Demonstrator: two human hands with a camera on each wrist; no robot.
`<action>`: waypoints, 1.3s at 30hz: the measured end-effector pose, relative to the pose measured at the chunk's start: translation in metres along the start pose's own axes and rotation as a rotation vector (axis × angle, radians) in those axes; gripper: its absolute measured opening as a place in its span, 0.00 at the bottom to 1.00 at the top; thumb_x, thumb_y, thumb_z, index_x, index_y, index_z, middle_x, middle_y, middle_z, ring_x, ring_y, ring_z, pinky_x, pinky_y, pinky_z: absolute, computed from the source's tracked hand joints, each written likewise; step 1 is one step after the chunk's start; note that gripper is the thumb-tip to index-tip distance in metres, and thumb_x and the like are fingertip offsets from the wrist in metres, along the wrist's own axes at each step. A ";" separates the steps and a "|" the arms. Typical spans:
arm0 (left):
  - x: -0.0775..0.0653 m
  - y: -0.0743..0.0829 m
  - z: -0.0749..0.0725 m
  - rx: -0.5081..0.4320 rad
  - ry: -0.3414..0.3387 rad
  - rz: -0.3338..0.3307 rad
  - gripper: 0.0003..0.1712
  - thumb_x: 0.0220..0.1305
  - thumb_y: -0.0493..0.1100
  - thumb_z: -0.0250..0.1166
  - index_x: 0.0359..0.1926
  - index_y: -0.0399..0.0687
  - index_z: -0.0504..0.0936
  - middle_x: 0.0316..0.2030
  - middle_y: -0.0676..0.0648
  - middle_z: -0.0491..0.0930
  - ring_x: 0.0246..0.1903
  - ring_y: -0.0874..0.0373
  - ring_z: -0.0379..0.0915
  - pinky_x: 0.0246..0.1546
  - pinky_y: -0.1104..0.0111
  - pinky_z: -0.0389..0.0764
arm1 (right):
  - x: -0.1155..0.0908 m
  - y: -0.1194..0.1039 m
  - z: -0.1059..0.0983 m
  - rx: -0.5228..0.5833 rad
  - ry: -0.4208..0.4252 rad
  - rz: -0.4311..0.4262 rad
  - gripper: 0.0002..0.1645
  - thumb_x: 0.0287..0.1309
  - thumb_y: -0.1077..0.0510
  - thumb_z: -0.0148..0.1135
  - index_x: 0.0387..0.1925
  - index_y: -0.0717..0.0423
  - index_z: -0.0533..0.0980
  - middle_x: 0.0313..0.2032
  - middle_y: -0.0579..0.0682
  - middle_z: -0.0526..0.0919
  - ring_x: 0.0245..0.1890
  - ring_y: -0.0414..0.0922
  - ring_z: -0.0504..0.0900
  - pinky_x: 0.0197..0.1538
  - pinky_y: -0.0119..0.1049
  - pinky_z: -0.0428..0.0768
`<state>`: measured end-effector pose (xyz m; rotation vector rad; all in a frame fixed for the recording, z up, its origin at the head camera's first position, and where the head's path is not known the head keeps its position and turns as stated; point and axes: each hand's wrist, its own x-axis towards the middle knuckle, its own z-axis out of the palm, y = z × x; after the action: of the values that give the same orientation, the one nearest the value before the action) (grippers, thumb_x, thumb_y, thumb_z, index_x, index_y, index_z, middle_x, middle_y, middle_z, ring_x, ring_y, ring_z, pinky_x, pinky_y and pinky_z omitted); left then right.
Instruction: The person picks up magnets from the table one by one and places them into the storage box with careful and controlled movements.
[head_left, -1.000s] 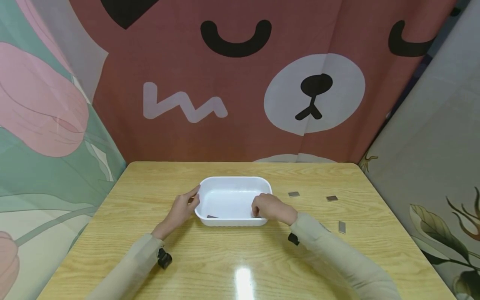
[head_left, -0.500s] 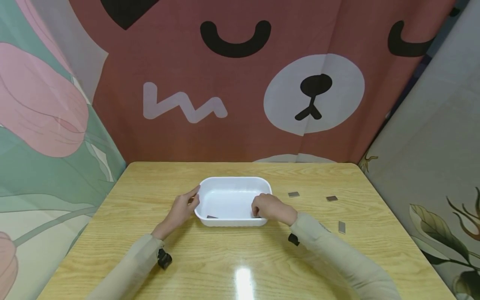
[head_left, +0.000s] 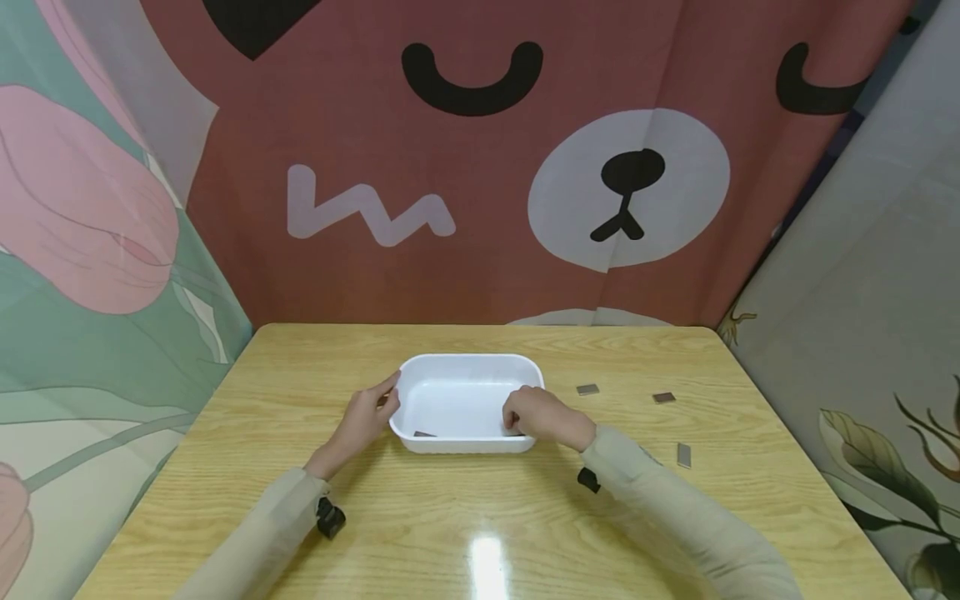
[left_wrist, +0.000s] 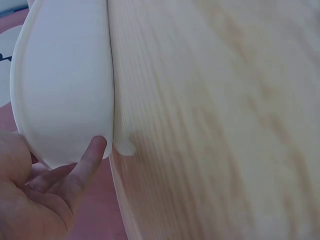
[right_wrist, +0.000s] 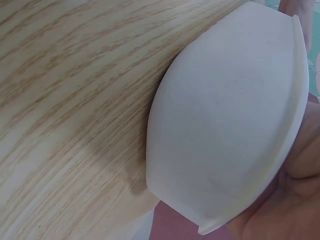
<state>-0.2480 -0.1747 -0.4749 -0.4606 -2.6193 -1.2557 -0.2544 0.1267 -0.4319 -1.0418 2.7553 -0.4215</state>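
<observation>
A white plastic basin [head_left: 465, 447] stands at the middle of the table. My left hand [head_left: 362, 417] grips its left end, at the rim and outer wall; in the left wrist view one finger [left_wrist: 89, 159] presses against the wall. My right hand [head_left: 546, 415] reaches over the right end into the basin, fingers curled downward. Its fingertips are hidden by the front wall, and a dark sliver shows beside them; I cannot tell whether they pinch it. A small dark flat piece [head_left: 423, 433] lies inside at the front left. The right wrist view shows mostly the basin's outer wall [right_wrist: 220, 115].
Three small flat rectangular pieces lie on the wooden table [head_left: 450, 517] right of the basin: a grey one [head_left: 587, 389], a brownish one [head_left: 663, 397] and another grey one [head_left: 684, 455]. A bear-print curtain [head_left: 480, 250] hangs behind the table's far edge.
</observation>
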 end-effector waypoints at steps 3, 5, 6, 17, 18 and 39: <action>0.000 0.000 0.001 0.000 -0.004 -0.001 0.24 0.63 0.37 0.50 0.60 0.35 0.63 0.52 0.37 0.71 0.43 0.51 0.74 0.34 0.74 0.77 | 0.000 0.001 0.000 0.000 0.007 -0.003 0.12 0.46 0.70 0.58 0.22 0.52 0.82 0.25 0.44 0.80 0.20 0.38 0.66 0.27 0.30 0.69; 0.000 0.001 0.001 0.004 -0.006 -0.010 0.24 0.64 0.37 0.50 0.60 0.36 0.63 0.52 0.38 0.71 0.43 0.51 0.74 0.34 0.74 0.77 | 0.000 0.001 0.001 0.001 0.014 -0.011 0.12 0.46 0.70 0.57 0.23 0.53 0.82 0.26 0.45 0.81 0.20 0.38 0.67 0.28 0.30 0.70; 0.000 0.000 0.001 0.004 -0.007 -0.014 0.24 0.64 0.37 0.50 0.60 0.36 0.63 0.52 0.38 0.70 0.43 0.51 0.74 0.34 0.74 0.77 | 0.000 0.001 0.001 0.005 0.017 -0.015 0.12 0.46 0.71 0.57 0.23 0.53 0.82 0.27 0.45 0.81 0.21 0.38 0.68 0.29 0.30 0.71; 0.000 0.001 0.002 0.003 -0.006 -0.028 0.24 0.64 0.38 0.50 0.60 0.37 0.63 0.52 0.38 0.71 0.42 0.52 0.74 0.32 0.76 0.77 | 0.001 0.003 0.001 0.010 0.023 -0.038 0.11 0.47 0.70 0.58 0.25 0.54 0.82 0.28 0.46 0.82 0.26 0.39 0.74 0.33 0.31 0.74; 0.000 0.000 0.002 0.002 -0.006 -0.027 0.24 0.64 0.38 0.50 0.60 0.37 0.63 0.52 0.38 0.71 0.42 0.52 0.74 0.32 0.76 0.77 | 0.001 0.003 0.001 0.010 0.023 -0.041 0.11 0.47 0.70 0.58 0.24 0.54 0.82 0.28 0.46 0.82 0.26 0.39 0.74 0.33 0.31 0.73; 0.000 0.002 0.002 0.024 0.001 -0.045 0.24 0.63 0.37 0.50 0.60 0.38 0.63 0.51 0.38 0.72 0.42 0.51 0.75 0.27 0.77 0.77 | 0.000 0.004 0.002 0.024 0.043 -0.066 0.10 0.49 0.68 0.57 0.26 0.53 0.81 0.28 0.44 0.81 0.26 0.37 0.74 0.32 0.29 0.73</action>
<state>-0.2473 -0.1721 -0.4751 -0.3994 -2.6554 -1.2354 -0.2562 0.1294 -0.4348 -1.1342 2.7524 -0.4905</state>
